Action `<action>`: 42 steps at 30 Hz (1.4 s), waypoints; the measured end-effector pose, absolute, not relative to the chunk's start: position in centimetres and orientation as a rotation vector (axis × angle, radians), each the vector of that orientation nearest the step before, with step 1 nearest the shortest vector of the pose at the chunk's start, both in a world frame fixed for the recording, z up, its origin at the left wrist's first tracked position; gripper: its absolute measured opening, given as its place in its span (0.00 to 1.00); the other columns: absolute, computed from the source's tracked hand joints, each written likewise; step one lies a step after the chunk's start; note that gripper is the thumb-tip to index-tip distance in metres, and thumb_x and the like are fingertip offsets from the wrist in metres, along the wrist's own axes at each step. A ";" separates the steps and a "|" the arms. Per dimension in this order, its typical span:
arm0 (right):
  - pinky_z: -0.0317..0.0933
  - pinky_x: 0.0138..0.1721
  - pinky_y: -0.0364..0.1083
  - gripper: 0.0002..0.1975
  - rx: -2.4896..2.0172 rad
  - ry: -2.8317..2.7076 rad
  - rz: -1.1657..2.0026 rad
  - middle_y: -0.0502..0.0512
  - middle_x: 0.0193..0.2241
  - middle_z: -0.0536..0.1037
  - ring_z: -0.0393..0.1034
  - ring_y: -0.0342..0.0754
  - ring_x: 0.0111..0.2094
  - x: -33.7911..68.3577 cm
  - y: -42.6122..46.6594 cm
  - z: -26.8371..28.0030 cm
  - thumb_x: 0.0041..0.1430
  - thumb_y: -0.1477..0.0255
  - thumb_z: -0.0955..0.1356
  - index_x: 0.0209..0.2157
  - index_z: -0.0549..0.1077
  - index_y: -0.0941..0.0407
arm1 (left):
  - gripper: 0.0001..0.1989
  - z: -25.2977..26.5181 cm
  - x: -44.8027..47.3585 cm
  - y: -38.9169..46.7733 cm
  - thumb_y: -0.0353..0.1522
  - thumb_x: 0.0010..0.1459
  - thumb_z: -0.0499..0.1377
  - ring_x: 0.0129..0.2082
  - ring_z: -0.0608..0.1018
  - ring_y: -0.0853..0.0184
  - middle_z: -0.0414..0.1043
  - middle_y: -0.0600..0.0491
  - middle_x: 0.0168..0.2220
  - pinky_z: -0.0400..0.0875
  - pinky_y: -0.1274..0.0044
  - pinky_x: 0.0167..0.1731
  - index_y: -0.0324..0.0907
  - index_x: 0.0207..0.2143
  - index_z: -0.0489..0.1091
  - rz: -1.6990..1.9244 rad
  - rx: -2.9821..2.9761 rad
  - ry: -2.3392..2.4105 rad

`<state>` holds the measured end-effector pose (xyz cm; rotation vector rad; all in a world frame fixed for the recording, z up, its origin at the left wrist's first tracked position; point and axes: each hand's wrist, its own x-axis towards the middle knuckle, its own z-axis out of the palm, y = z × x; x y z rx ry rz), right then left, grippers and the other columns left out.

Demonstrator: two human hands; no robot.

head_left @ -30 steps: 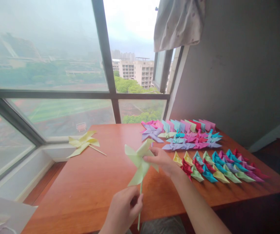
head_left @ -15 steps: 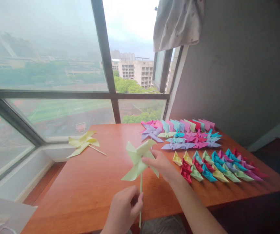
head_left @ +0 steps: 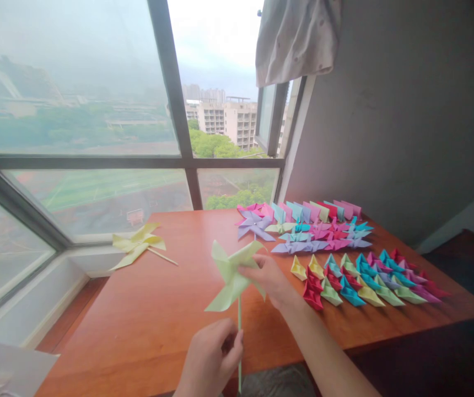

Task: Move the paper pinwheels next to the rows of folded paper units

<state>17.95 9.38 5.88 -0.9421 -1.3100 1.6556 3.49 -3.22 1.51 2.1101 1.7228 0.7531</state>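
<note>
**Two hands on one green pinwheel**

Two hands share the work on a pale green paper pinwheel (head_left: 232, 274), raised above the near edge of the wooden table (head_left: 171, 314) in front of us. Our left hand (head_left: 212, 358) is closed around the lower part of its thin green stick (head_left: 239, 325), thumb against fingers, so the stick stands nearly upright and the wheel faces us. Our right hand (head_left: 265, 275) reaches in from the right and pinches the hub and an inner fold of the blades between thumb and fingertips. We judge that the low grip steadies the whole thing while the upper hand presses at the centre, where the paper meets the stick; whether a pin or glue joins them there we cannot tell.

Just right of our right hand lie rows of small folded paper pieces (head_left: 365, 278) in yellow, red, green, blue and purple, overlapped like tiles, probably to keep them sorted and close by. Beyond them, farther from us, are flat pinwheel heads without sticks (head_left: 303, 234) in purple, pink and teal, and a back row of folded squares (head_left: 319, 210) leaning toward the wall.

Well to the left of both hands, near the window (head_left: 75, 110), a yellow pinwheel (head_left: 138, 245) lies flat on its own stick, set apart from the loose parts. A curtain (head_left: 299, 38) hangs above the far corner.
</note>
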 end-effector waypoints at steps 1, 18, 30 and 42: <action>0.59 0.32 0.43 0.17 -0.953 -1.315 1.645 0.50 0.26 0.77 0.67 0.43 0.27 18.0 9.4 5.8 0.44 0.60 0.76 0.29 0.79 0.60 | 0.14 1.5 3.6 -3.2 0.32 0.59 0.51 0.19 0.65 0.72 0.62 0.59 0.18 0.57 0.81 0.21 0.44 0.20 0.57 0.746 2.097 1.726; 0.69 0.36 0.46 0.20 -1.354 -1.411 1.042 0.59 0.37 0.81 0.76 0.51 0.36 22.1 4.1 -0.2 0.61 0.58 0.65 0.46 0.75 0.57 | 0.15 4.3 5.5 6.2 0.35 0.59 0.52 0.20 0.65 0.72 0.62 0.59 0.18 0.51 0.79 0.23 0.42 0.19 0.60 0.692 1.983 1.842; 0.68 0.34 0.44 0.12 -1.268 -1.541 0.912 0.57 0.34 0.82 0.76 0.50 0.33 22.1 2.8 1.1 0.62 0.65 0.64 0.39 0.78 0.56 | 0.13 3.2 8.4 10.5 0.36 0.59 0.54 0.24 0.72 0.68 0.75 0.53 0.25 0.54 0.77 0.24 0.41 0.24 0.71 0.548 2.016 1.888; 0.66 0.34 0.45 0.13 -1.268 -1.540 0.948 0.57 0.34 0.81 0.75 0.50 0.32 22.3 2.8 1.0 0.63 0.65 0.64 0.39 0.78 0.55 | 0.14 3.7 7.4 8.3 0.34 0.60 0.53 0.22 0.69 0.70 0.74 0.53 0.23 0.51 0.77 0.22 0.41 0.25 0.72 0.437 2.081 1.832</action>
